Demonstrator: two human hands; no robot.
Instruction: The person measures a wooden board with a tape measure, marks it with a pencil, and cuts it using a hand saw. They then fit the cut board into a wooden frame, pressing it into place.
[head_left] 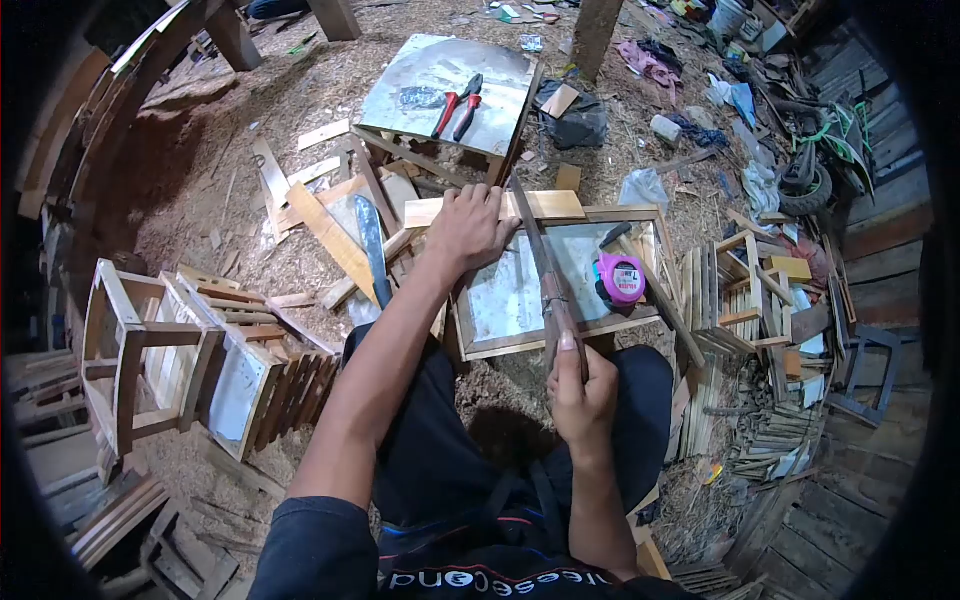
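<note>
My left hand (472, 228) presses down on a light wooden board (550, 205), its fingers bent over the board's far edge. The board lies across the far side of a wood-framed panel (500, 300) in front of me. My right hand (583, 390) is wrapped round the handle of a long dark saw (541, 250), thumb on top. The saw's blade points away from me and crosses the board just right of my left hand. A pink tape measure (620, 280) and a hammer (655, 290) rest on the panel's right side.
A low metal-topped table (400, 85) ahead bears red-handled pliers (468, 108). A machete (372, 250) leans among loose wood strips (330, 230) at the left. Wooden frames (150, 350) stand far left, with stacked crates (740, 290) at the right. Wood shavings cover the ground.
</note>
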